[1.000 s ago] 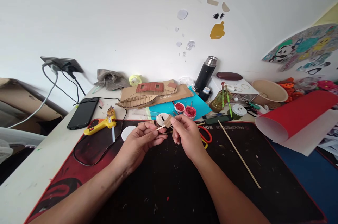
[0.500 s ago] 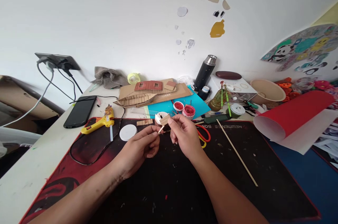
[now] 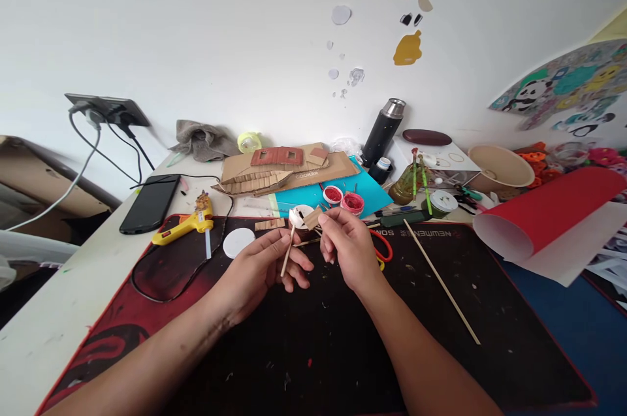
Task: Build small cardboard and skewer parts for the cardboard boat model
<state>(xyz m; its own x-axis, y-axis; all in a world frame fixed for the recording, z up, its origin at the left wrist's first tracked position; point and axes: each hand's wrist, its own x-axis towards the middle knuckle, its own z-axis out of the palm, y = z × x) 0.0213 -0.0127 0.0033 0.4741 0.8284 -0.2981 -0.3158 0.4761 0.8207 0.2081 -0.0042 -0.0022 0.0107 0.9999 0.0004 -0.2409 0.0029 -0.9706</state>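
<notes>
Between thumb and fingers, my left hand point(image 3: 267, 262) pinches a short wooden stick point(image 3: 288, 251), which points up and slightly right; its other fingers are loosely spread. My right hand point(image 3: 349, 247) is closed on a small piece of cardboard point(image 3: 310, 219), held by its right end. The stick and the cardboard are apart. Just behind them stands an open jar with a white rim point(image 3: 298, 212), partly covered by the cardboard. A small cardboard strip point(image 3: 269, 224) and a round white lid point(image 3: 238, 243) lie left of the hands.
A yellow glue gun point(image 3: 189, 226) with its cord lies at left by a black phone point(image 3: 150, 204). Behind are a cardboard boat shape point(image 3: 255, 182), red paint pots point(image 3: 353, 202) and a black flask point(image 3: 385, 132). Scissors point(image 3: 383, 246) and a long stick point(image 3: 443, 282) lie right.
The short stick has swung from pointing at the cardboard to nearly upright. My left hand's lower fingers have spread, and the two hands have moved slightly apart. The view has shifted a little.
</notes>
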